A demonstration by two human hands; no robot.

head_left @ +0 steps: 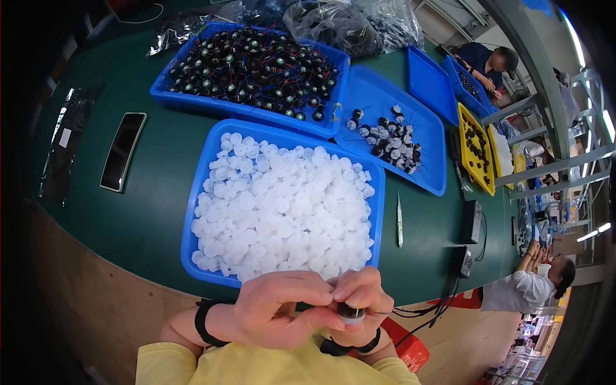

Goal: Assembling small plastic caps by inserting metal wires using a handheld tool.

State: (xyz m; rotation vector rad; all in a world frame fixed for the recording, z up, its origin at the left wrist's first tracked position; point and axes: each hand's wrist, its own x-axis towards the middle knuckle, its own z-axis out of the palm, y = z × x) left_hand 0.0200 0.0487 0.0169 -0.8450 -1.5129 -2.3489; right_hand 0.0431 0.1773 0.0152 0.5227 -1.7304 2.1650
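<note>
Close to my body, over the table's front edge, both hands meet at a small black round part with a white cap (351, 312). My right hand (369, 300) is closed round it, with a thin dark wire beside the fingers. My left hand (279, 308) is closed too, its thumb and index finger pressed against the part's left side. The fingers cover much of the part. Just beyond my hands stands a blue tray (190, 237) heaped with translucent white plastic caps (282, 205).
Behind it, a blue bin (160, 97) holds black wired parts; a blue tray (433, 179) holds white-capped ones. Tweezers (400, 221) and black boxes (471, 221) lie right, a phone (123, 152) left. Two people (526, 292) (481, 61) work at the right.
</note>
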